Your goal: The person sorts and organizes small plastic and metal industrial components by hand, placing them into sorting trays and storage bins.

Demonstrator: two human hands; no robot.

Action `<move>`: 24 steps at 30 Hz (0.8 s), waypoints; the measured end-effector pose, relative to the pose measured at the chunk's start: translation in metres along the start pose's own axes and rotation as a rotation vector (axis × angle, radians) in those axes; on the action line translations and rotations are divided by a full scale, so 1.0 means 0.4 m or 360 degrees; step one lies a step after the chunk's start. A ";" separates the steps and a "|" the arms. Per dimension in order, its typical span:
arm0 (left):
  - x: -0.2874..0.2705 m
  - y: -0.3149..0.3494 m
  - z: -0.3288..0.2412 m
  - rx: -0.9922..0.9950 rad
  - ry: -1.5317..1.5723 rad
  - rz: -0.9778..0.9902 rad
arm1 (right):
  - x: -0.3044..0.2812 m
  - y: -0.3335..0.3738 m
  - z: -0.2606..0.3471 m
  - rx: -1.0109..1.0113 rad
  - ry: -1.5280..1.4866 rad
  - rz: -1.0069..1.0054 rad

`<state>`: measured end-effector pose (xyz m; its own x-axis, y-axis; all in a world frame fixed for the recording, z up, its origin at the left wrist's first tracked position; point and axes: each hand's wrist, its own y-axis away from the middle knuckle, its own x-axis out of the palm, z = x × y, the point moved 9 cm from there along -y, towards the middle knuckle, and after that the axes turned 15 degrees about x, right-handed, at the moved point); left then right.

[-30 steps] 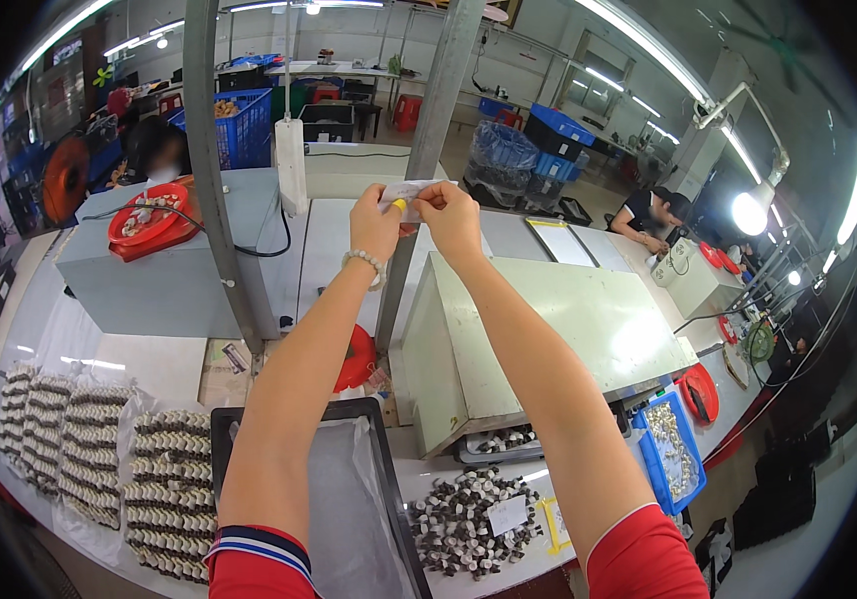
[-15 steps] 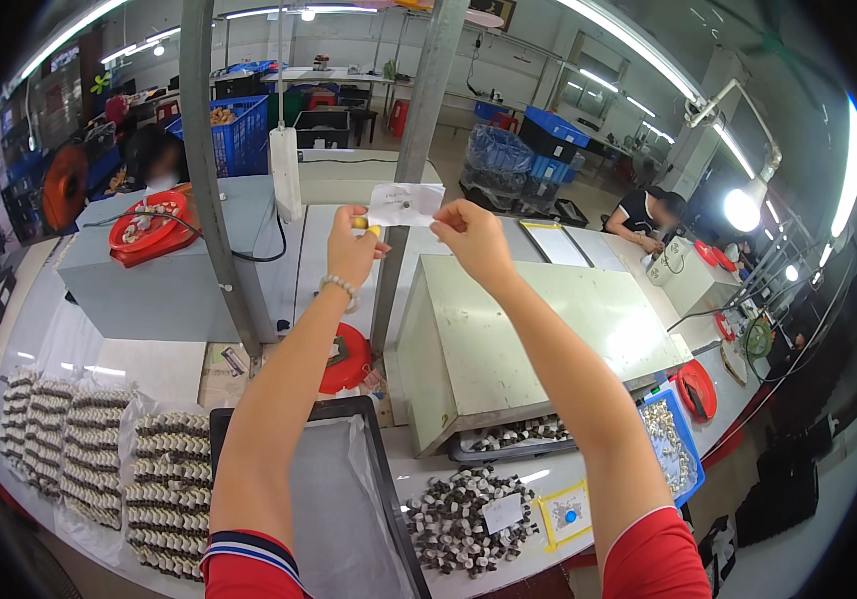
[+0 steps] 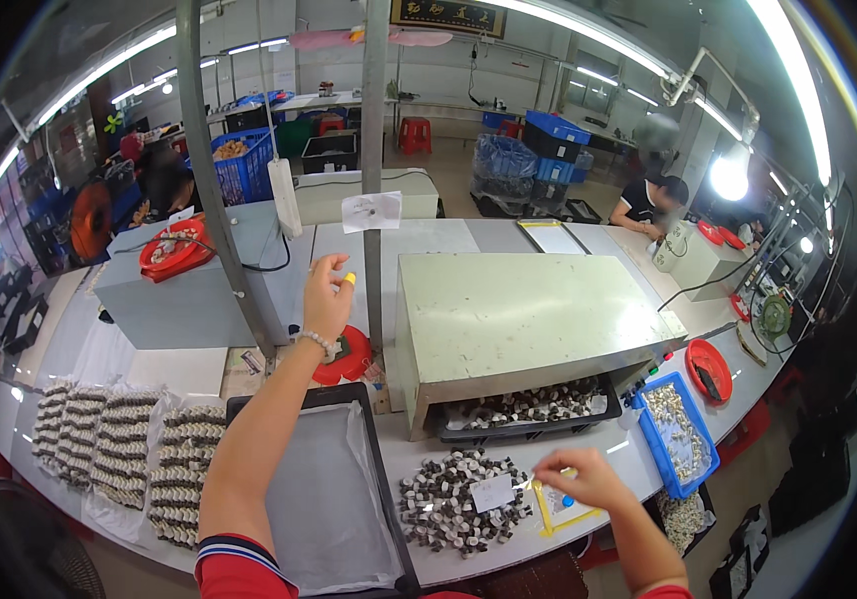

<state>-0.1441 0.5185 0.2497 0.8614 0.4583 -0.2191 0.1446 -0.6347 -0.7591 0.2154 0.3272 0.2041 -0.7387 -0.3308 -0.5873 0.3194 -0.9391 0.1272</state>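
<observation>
At the left, several rows of dark and white small pieces [image 3: 119,454] lay side by side on the table [image 3: 448,569]. Next to them was a black tray [image 3: 388,499], lined with a thin whitish sheet [image 3: 329,499]. The left hand [image 3: 327,301] was raised beyond this tray, with the fingers loosely bent and apart; it seemed to hold nothing. Just to its right, a white paper note [image 3: 372,212] was on a grey metal post [image 3: 374,130], above the level of the hand. Further right, a loose heap of dark and white pieces [image 3: 453,524] carried a white slip [image 3: 492,493] on its top. The right hand [image 3: 588,482] was near this slip, thumb and forefinger close together; I cannot tell whether something was between them. Beneath it lay a yellow-edged card [image 3: 552,514], and beyond, a blue tray [image 3: 696,486] of pale pieces.
</observation>
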 end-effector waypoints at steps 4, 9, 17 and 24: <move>0.068 -0.094 -0.146 0.0704 -0.0727 0.0013 | 0.044 0.148 -0.255 0.0530 -0.0594 -0.0067; 0.138 -0.197 -0.040 0.0445 -0.0668 -0.0037 | 0.113 0.264 -0.412 0.0774 -0.0950 -0.0151; 0.196 -0.313 0.055 -0.0431 -0.0476 0.0049 | 0.130 0.290 -0.485 0.0972 -0.1004 -0.0226; 0.200 -0.290 0.084 -0.0554 -0.0193 0.0057 | 0.100 0.251 -0.489 0.1007 -0.1101 -0.0274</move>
<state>-0.1084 0.6497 0.2994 0.8079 0.4892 -0.3285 0.2905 -0.8157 -0.5003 0.3341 0.2380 0.0371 -0.9978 0.0253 -0.0611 -0.0574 -0.7893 0.6113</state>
